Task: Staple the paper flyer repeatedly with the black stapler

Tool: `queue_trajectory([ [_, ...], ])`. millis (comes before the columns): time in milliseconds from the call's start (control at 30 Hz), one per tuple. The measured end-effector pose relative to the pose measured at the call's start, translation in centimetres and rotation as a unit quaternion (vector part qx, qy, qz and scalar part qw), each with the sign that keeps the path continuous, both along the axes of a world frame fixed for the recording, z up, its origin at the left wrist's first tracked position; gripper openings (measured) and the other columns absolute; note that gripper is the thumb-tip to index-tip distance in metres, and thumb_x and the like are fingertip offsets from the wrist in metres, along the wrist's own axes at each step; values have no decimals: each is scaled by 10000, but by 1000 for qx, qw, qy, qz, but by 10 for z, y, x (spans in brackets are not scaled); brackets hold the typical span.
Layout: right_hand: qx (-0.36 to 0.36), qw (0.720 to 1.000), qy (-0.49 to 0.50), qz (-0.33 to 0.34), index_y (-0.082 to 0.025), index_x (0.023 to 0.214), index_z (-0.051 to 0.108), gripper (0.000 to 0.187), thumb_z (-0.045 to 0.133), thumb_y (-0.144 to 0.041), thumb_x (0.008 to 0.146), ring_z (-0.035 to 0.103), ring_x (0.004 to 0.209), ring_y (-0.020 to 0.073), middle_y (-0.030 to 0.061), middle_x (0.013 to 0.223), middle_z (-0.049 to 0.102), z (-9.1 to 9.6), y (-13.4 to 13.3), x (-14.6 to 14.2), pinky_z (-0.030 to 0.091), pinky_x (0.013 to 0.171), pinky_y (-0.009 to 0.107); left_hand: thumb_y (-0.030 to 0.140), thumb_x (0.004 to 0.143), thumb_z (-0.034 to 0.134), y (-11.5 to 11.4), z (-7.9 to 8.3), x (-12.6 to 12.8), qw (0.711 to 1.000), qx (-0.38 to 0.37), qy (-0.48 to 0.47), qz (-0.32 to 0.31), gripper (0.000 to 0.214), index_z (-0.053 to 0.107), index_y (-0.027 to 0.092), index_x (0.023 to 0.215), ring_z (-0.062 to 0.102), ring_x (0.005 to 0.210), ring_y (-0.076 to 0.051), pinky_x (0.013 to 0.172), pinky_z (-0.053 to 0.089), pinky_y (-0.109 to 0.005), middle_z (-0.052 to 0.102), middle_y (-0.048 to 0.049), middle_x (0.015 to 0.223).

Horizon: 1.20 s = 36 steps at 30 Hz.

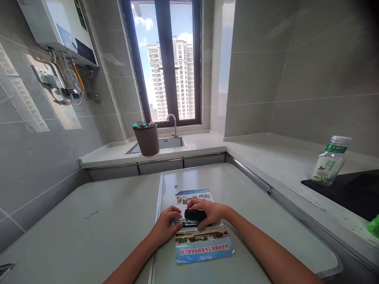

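Note:
A black stapler (195,215) lies over a printed leaflet (204,246) on the white table. My right hand (209,211) is closed round the stapler's black body from the right, thumb on the near side and fingers on the far side. At the stapler's left end, a metal part sticks out, and my left hand (167,225) pinches there with thumb and forefinger. Whether anything small sits between those fingertips is hidden. The leaflet has a blue lower band with red characters and small pictures near its top. Two tiny dark pieces (176,186) rest beyond the leaflet.
A white folding table (118,221) with a centre seam fills the foreground. Behind it, a brown bin (147,140) stands by a sink (170,142) with a tap (174,124). On the right counter (251,148) are a clear bottle (330,161) and a black mat (355,191).

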State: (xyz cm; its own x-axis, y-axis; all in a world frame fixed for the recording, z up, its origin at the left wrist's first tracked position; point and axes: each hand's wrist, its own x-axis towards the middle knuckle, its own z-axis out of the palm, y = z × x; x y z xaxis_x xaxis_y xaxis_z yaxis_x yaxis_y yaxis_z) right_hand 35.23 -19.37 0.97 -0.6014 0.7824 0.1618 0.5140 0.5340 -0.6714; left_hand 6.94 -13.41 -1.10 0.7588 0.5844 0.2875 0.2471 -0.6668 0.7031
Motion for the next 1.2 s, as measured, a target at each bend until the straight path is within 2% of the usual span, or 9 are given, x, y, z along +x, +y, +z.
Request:
queue_trajectory([
  [133,57,998,-7,-18,-230,1314,656,576,798,-193,757,579,1272,260,82,1415,581,5,-8,-18,438,1121,398,391,847,772,3,-2,-2,998,-25,-53,37,182,772,233,937,601,1245,-308,1126,426,-458,633,-122,1269],
  [200,100,994,-16,-36,-241,1358,621,621,732,-106,762,600,1263,253,80,1421,595,11,-12,-22,464,1102,387,397,821,811,4,-3,-2,986,-104,-122,48,271,745,244,1034,576,1299,-313,1156,405,-464,625,-117,1305],
  [300,210,971,-64,-96,-268,1429,562,685,615,-25,791,628,1237,251,88,1445,591,16,-15,-25,520,1027,385,430,806,840,5,-2,0,923,-318,-213,46,474,651,257,1205,629,1265,-307,1097,480,-455,616,-122,1378],
  [400,344,922,-132,-115,-251,1441,545,613,564,-32,868,609,1271,280,112,1401,626,15,-14,-29,546,983,425,439,835,824,3,1,1,847,-485,-214,29,503,613,224,1238,727,1098,-290,957,576,-419,640,-149,1354],
  [600,515,827,-201,-104,-251,1307,626,353,534,-86,1009,568,1342,250,65,1289,700,14,-12,-37,541,993,403,347,933,739,3,6,-2,789,-569,-232,-15,335,674,120,1171,764,919,-206,833,624,-283,736,-141,1071],
  [767,555,794,-230,-96,-250,1228,656,244,588,-137,1023,571,1349,236,47,1237,717,19,-14,-41,529,1004,386,231,963,694,7,5,-3,762,-596,-252,-24,263,700,66,1167,763,956,-198,877,629,-270,752,-172,1117],
  [1000,546,794,-248,-98,-257,1247,652,258,569,-144,1030,570,1340,246,42,1274,707,14,-10,-33,514,1000,400,156,962,667,7,7,-3,747,-610,-262,-43,263,703,52,1201,737,1085,-231,993,593,-314,730,-196,1216],
  [1100,516,816,-239,-101,-266,1284,637,321,556,-110,1015,564,1336,246,56,1299,695,11,-9,-29,503,1008,406,125,937,684,8,6,-3,753,-600,-268,-30,260,706,53,1185,733,1081,-240,1000,586,-331,731,-199,1198],
  [1200,451,860,-212,-113,-259,1348,605,490,535,-7,934,553,1336,260,83,1325,675,9,-9,-27,492,1020,419,102,896,722,10,1,-2,765,-580,-280,-2,242,716,74,1137,735,1009,-214,953,591,-317,735,-176,1159],
])
